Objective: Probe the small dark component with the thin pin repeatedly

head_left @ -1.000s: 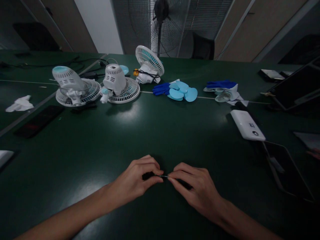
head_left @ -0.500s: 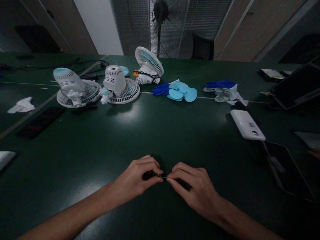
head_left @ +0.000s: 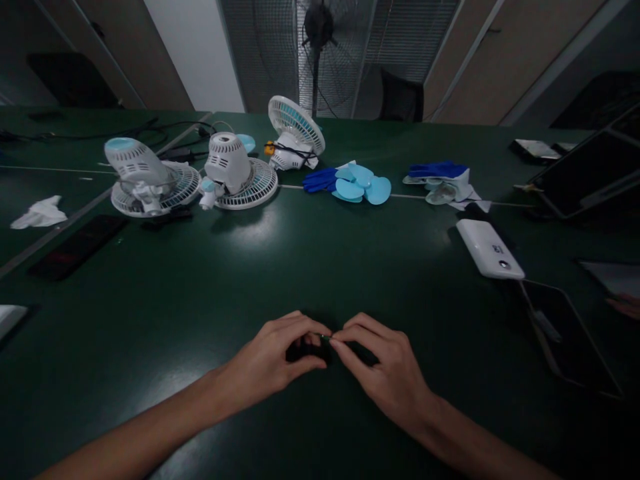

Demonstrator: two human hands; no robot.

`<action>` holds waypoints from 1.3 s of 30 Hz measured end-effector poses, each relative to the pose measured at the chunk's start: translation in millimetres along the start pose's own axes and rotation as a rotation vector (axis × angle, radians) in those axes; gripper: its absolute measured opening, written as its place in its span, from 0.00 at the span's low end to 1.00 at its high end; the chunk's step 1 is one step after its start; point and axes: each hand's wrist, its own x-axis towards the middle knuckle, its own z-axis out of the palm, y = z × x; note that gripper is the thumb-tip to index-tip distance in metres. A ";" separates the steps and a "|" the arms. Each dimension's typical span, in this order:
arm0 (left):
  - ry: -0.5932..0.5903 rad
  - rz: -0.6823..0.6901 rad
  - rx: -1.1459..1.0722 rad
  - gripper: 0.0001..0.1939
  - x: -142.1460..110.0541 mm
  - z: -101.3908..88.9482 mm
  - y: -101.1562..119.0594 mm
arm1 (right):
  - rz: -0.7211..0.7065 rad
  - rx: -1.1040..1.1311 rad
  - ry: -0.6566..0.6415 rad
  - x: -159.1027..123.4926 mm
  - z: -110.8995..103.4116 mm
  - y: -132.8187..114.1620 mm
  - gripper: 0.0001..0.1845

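Note:
Low over the front middle of the table, my right hand pinches a tiny thin green piece between thumb and fingertips. It is too small to name. On the other side of it is my left hand, thumb and index finger parted in a C shape. Its index fingertip lies close to or against the green piece; contact cannot be made out. The left thumb tip stays lower, apart from the piece.
On the dark green table two white fan heads lie face down, beside another tilted fan. Light blue fan blades, blue-white gloves, a white power bank and a dark phone lie around. A hand shows far right.
The left thumb has moved away from the index finger, widening the gap. My right hand has shifted slightly up, still pinching the small piece, which now shows more green. The view has shifted slightly.

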 end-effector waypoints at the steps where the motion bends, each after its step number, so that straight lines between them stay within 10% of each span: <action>1: 0.000 -0.021 -0.014 0.20 0.0 0.1 0.3 | 0.024 0.023 0.026 0.7 0.0 0.0 0.07; 9: 0.011 -0.061 -0.076 0.41 -2.8 -1.0 -1.1 | 0.031 0.015 0.072 -0.6 -7.6 1.4 0.07; 31: -0.105 0.170 0.457 0.10 37.9 -21.5 9.0 | 0.142 0.219 0.196 0.0 -20.1 1.1 0.05; 39: -0.043 0.318 0.449 0.06 -18.5 -8.6 26.1 | 0.139 0.231 0.192 1.2 -19.6 1.2 0.06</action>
